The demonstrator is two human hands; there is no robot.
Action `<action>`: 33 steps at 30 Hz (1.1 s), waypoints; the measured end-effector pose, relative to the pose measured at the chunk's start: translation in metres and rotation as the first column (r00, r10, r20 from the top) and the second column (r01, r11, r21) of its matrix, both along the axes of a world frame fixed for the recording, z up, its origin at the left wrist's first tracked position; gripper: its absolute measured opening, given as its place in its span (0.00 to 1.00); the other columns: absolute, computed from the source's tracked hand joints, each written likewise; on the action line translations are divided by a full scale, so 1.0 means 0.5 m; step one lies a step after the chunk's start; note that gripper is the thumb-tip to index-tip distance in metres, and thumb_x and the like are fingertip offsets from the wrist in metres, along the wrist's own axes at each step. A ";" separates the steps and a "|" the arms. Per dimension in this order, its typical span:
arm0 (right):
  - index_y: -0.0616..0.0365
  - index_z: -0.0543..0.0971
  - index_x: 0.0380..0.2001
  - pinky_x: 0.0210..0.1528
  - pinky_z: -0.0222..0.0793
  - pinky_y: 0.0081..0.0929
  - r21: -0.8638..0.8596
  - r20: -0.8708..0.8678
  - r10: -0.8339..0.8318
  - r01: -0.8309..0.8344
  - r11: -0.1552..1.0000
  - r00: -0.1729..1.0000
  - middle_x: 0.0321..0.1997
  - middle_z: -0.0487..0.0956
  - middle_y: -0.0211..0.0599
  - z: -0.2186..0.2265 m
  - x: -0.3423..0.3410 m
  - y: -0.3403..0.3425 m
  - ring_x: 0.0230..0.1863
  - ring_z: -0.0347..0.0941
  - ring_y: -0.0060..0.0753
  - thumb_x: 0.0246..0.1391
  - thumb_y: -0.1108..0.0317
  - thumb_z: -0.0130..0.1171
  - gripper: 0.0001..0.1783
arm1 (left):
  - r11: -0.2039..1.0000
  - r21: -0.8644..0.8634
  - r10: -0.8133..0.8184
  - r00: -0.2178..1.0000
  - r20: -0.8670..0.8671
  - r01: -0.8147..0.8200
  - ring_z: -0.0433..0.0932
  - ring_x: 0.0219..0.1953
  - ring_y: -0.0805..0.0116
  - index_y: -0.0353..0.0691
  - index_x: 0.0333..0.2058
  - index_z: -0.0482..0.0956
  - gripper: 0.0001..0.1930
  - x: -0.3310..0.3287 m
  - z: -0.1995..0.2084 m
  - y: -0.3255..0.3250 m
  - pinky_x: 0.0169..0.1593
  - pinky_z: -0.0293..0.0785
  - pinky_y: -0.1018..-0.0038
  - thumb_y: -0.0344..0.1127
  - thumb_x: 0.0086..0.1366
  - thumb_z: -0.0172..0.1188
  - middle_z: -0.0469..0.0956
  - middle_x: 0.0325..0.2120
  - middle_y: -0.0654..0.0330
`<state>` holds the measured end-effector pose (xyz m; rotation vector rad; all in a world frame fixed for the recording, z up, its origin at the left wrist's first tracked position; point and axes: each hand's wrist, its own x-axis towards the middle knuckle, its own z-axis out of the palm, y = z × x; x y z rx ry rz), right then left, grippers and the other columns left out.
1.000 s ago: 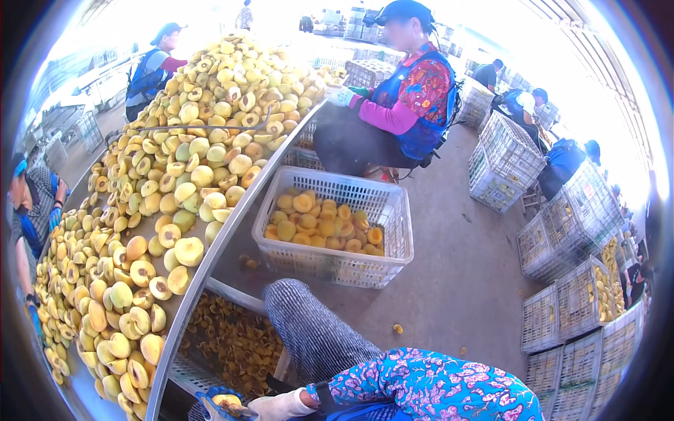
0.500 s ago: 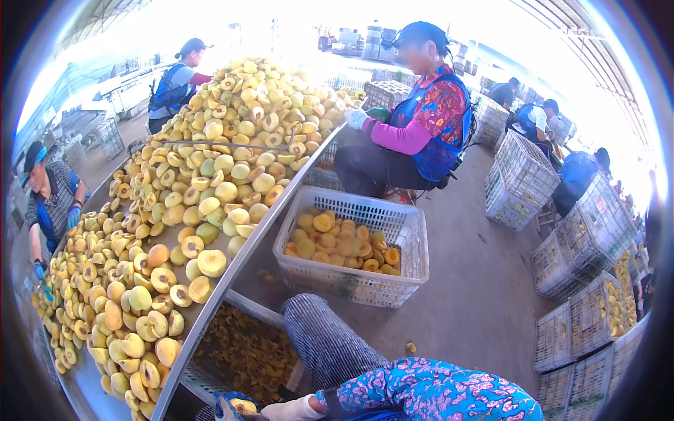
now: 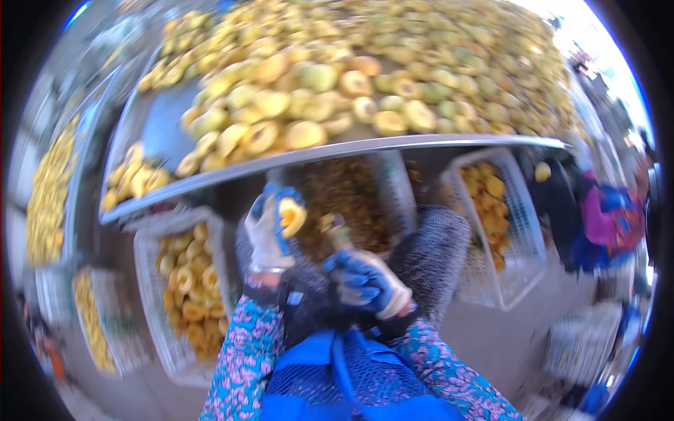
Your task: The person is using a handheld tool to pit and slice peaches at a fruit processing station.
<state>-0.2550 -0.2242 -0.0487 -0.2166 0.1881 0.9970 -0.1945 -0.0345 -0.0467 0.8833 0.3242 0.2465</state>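
My left hand (image 3: 264, 235), in a white and blue work glove, grips a halved yellow stone fruit (image 3: 291, 217), like a peach or apricot, with its cut side to the right. My right hand (image 3: 368, 282), gloved alike, is closed round the handle of a small pitting tool (image 3: 339, 236). The tool's looped metal tip points up toward the fruit but stays apart from it. Both hands are above my lap, near the table's front edge. Under them, between my knees, a crate (image 3: 393, 189) contains brown pits or scraps, blurred.
A metal-edged table (image 3: 330, 149) heaped with fruit halves (image 3: 305, 135) spans the front. White crates of halves stand at my left (image 3: 151, 281) and right (image 3: 523, 245). A co-worker in a pink sleeve (image 3: 595, 214) sits far right. Stacked crates (image 3: 583, 340) stand at lower right.
The view has swung left and down from the right-hand co-worker to my lap. Both hands, mostly cut off at the lower edge before, now show fully, with the fruit half and tool.
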 end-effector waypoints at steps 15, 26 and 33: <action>0.64 0.71 0.35 0.27 0.61 0.26 -0.971 0.233 0.598 0.150 0.186 0.767 0.25 0.73 0.37 -0.173 0.037 0.015 0.24 0.67 0.28 0.56 0.60 0.55 0.15 | -0.112 0.962 0.531 0.833 -0.155 0.251 0.80 0.36 0.62 0.35 0.41 0.78 0.16 -0.186 0.123 0.420 0.44 0.74 0.71 0.33 0.53 0.64 0.80 0.34 0.52; 0.70 0.71 0.34 0.32 0.67 0.33 -0.975 0.221 0.644 0.181 0.130 0.732 0.28 0.76 0.48 -0.165 0.039 0.029 0.28 0.74 0.38 0.54 0.57 0.56 0.21 | -0.450 0.679 0.303 0.814 -0.495 0.580 0.71 0.53 0.55 0.43 0.53 0.70 0.31 0.212 0.102 0.463 0.55 0.65 0.64 0.44 0.50 0.66 0.74 0.48 0.50; 0.70 0.71 0.35 0.35 0.66 0.36 -0.959 0.278 0.610 0.254 0.128 0.742 0.29 0.76 0.52 -0.188 0.024 0.017 0.31 0.74 0.43 0.54 0.56 0.56 0.22 | -0.268 0.945 0.429 0.902 -0.058 0.189 0.80 0.35 0.59 0.40 0.40 0.78 0.17 0.176 0.081 0.446 0.37 0.75 0.70 0.38 0.51 0.66 0.80 0.32 0.52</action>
